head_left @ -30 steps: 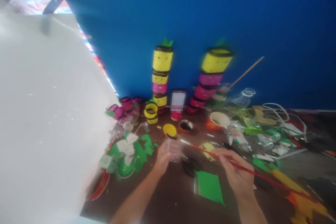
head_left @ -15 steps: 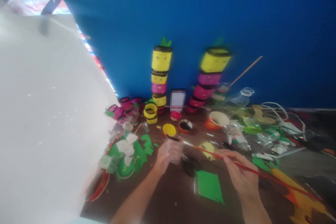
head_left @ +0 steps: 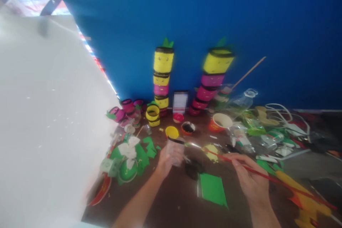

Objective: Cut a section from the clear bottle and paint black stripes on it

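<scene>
My left hand is wrapped around a small clear plastic cup, held just above the brown table. My right hand pinches a long red paintbrush whose dark tip rests at the cup's rim. Beyond the cup stand a yellow paint pot and a pot of black paint. A green sheet lies between my hands, next to a black lump.
Two stacks of yellow and pink painted rings stand against the blue wall. Loose rings, green scraps, an orange cup, a clear bottle and cables litter the table. A white board fills the left.
My right hand has drawn slightly right and toward me with the brush; the tip stays at the cup's rim. My left hand keeps the cup nearly still.
</scene>
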The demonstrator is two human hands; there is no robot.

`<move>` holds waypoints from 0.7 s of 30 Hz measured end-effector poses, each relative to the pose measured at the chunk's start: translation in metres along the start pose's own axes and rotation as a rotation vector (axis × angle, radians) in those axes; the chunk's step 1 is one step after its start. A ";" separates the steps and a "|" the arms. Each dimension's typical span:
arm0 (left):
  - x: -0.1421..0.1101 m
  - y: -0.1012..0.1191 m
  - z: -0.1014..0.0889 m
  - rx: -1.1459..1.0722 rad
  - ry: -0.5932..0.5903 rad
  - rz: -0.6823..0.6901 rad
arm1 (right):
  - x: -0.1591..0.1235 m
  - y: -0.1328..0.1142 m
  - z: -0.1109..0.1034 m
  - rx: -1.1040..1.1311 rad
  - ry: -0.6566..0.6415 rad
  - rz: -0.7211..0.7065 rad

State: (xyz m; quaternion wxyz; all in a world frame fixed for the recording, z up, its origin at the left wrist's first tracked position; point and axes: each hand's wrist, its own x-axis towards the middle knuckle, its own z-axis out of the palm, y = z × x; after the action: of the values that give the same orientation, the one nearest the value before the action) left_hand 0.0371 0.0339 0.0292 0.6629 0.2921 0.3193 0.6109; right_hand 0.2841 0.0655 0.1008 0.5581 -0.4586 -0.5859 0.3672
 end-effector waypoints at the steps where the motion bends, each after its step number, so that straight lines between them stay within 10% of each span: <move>1: 0.001 -0.001 -0.001 -0.016 0.002 0.019 | 0.001 0.000 0.000 0.043 0.013 0.008; 21: 0.003 -0.004 -0.006 -0.159 -0.025 0.019 | -0.004 -0.008 0.041 0.425 0.093 0.135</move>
State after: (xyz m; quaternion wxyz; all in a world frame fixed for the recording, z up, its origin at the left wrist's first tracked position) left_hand 0.0350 0.0367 0.0219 0.6821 0.2490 0.2585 0.6371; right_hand 0.2420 0.0624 0.1025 0.6427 -0.3856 -0.4370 0.4974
